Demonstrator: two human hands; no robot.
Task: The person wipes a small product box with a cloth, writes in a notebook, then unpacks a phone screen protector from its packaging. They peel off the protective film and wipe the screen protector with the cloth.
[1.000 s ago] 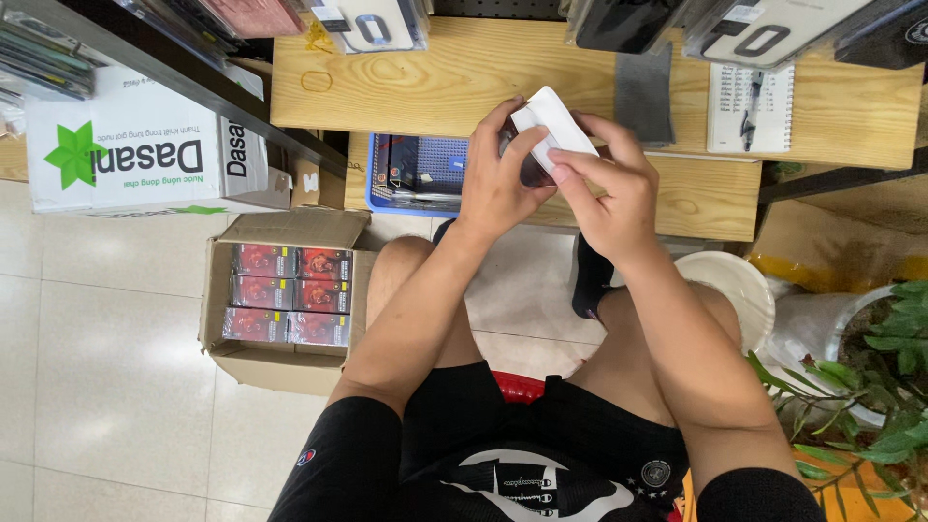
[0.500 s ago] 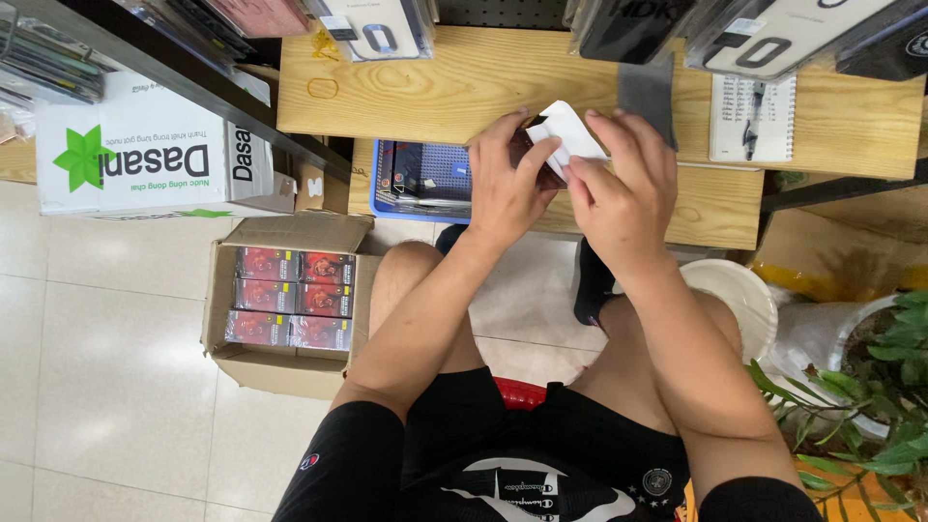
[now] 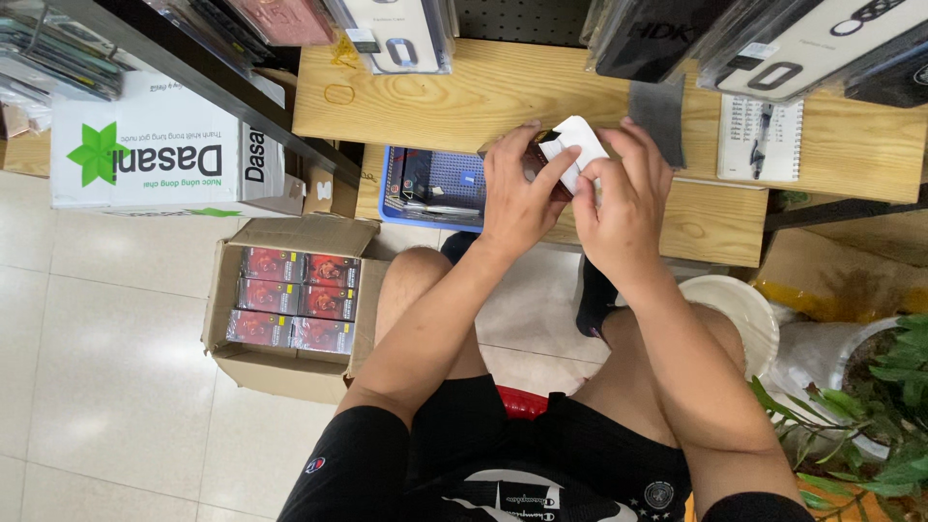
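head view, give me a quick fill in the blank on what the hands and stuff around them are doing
1. Both hands, left hand and right hand, hold a small ____ card.
2. The open cardboard box on the floor holds ____ packs.
3. The basket on the lower shelf is ____.

Missing words: white; red; blue

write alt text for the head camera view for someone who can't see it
Seen from above, a seated person's left hand and right hand together hold a small white piece against a dark object over a wooden shelf. An open cardboard box of red packs sits on the tiled floor to the left.
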